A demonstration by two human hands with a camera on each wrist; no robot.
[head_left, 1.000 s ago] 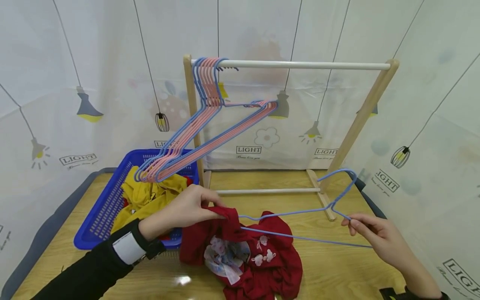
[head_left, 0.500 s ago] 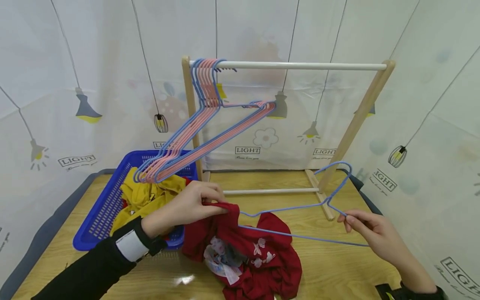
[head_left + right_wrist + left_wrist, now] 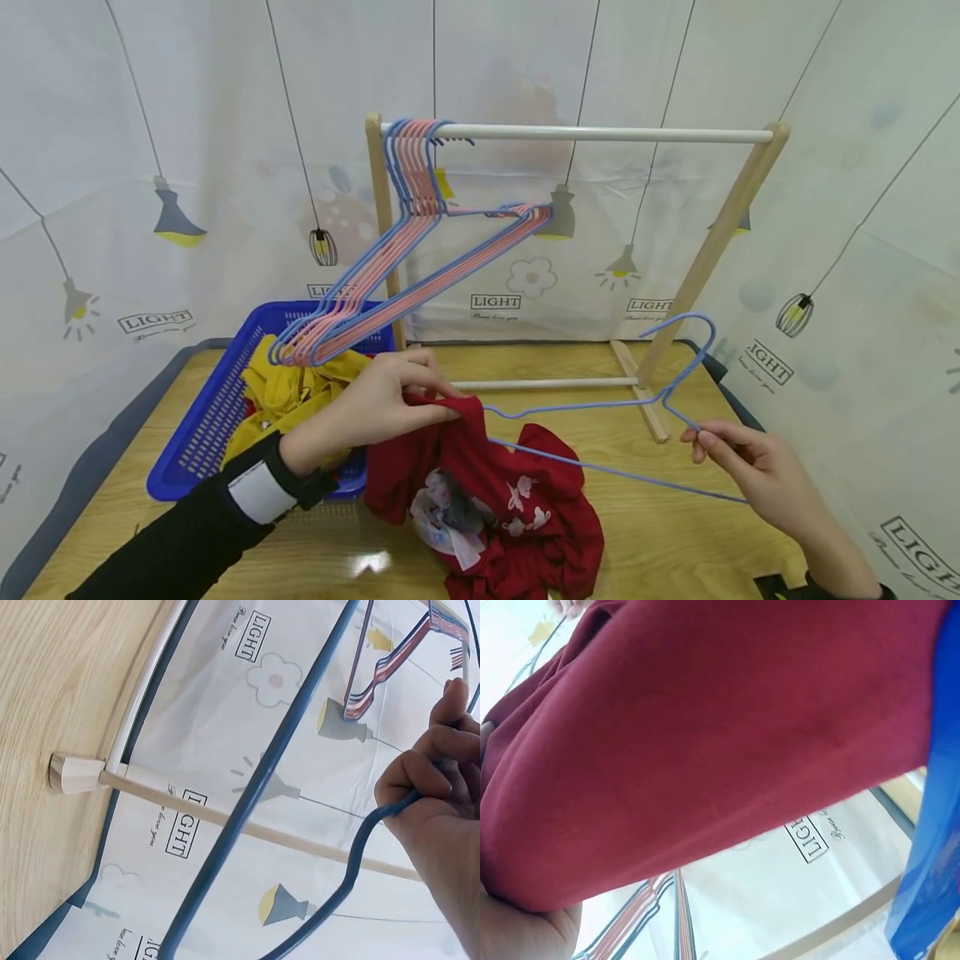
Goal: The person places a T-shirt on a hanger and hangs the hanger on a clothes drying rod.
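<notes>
My left hand [image 3: 382,402] pinches the upper edge of a dark red garment [image 3: 555,521], which has pale appliqués and a printed patch. The rest of the garment lies bunched on the table. In the left wrist view, red cloth [image 3: 705,750] fills most of the picture, with part of the hand [image 3: 529,926] at lower left. A blue hanger [image 3: 581,407] reaches into the cloth, its left end hidden there. My right hand [image 3: 757,475] pinches the hanger's right shoulder, below the hook. The right wrist view shows curled fingers [image 3: 420,772] around the blue wire.
A wooden rack with a white rail [image 3: 600,132] stands at the back. Several blue and pink hangers [image 3: 360,275] hang at its left end, over a blue basket [image 3: 187,433] with yellow clothes [image 3: 292,392]. Wooden table [image 3: 675,533] lies under everything; printed fabric surrounds it.
My left hand has risen slightly and moved a little right, lifting the cloth's edge. The hanger's hook has tilted up somewhat while its lower bar's right end dips. Both grips are unchanged.
</notes>
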